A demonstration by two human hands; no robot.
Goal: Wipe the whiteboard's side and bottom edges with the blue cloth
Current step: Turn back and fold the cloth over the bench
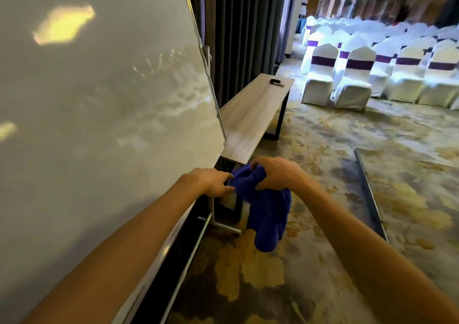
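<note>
From the head view, I have the blue cloth bunched just off the whiteboard's near right corner, right hand fingers gripping it, left hand fingers pinching its edge. I judge both edges remain unwiped.

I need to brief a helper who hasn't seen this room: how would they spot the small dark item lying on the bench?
Start at the big whiteboard on the left, then follow its right edge to the long wooden bench standing against the dark curtain. At the bench's far end lies a small dark object, too small to identify. It is the only thing on the benchtop, well beyond the hands and blue cloth.
</note>
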